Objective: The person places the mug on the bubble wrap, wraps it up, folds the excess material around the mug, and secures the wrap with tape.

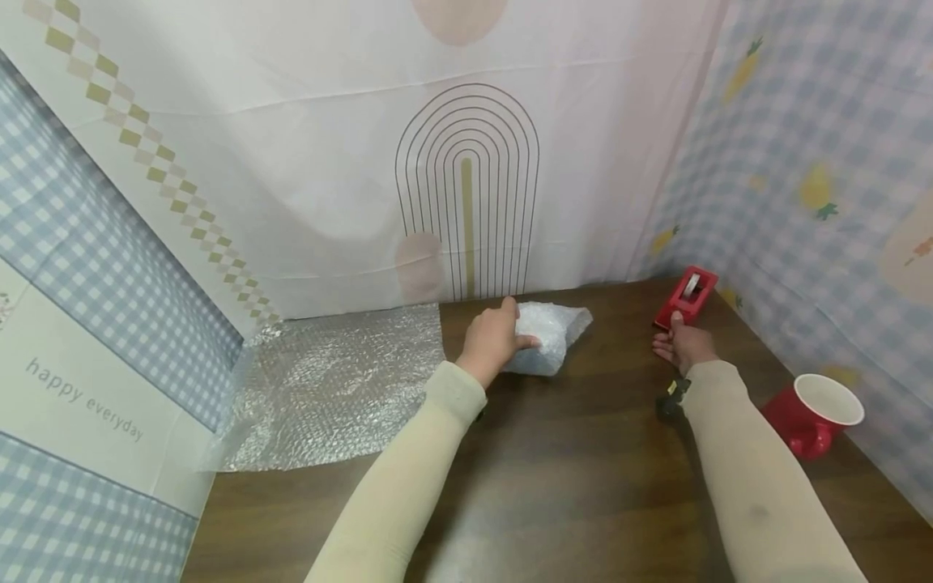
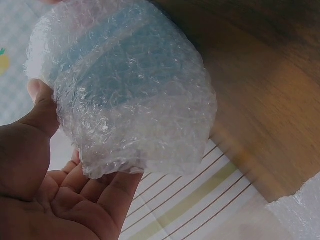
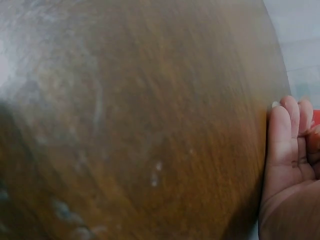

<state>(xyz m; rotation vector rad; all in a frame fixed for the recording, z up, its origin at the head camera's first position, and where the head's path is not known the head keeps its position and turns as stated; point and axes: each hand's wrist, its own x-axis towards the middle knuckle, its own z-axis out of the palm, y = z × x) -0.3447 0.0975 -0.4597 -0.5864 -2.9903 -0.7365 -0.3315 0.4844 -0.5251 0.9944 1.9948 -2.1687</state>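
Note:
My left hand (image 1: 490,340) holds a bubble-wrapped bundle (image 1: 543,336) near the back of the table. In the left wrist view the thumb lies along one side of the bundle (image 2: 130,85) and the fingers are under its lower end. Something light blue shows through the layers of wrap; its kind is hidden. My right hand (image 1: 688,344) is at the near end of a red tape dispenser (image 1: 679,304), its thumb overlapping the dispenser in the head view. The right wrist view shows that hand's fingers (image 3: 280,130) extended, with a bit of red beyond them.
A flat sheet of bubble wrap (image 1: 342,389) covers the left part of the wooden table (image 1: 568,478). On the right stands a red mug (image 1: 790,417) with a white inside, close to my right forearm. Patterned cloth (image 1: 328,162) hangs behind and along both sides.

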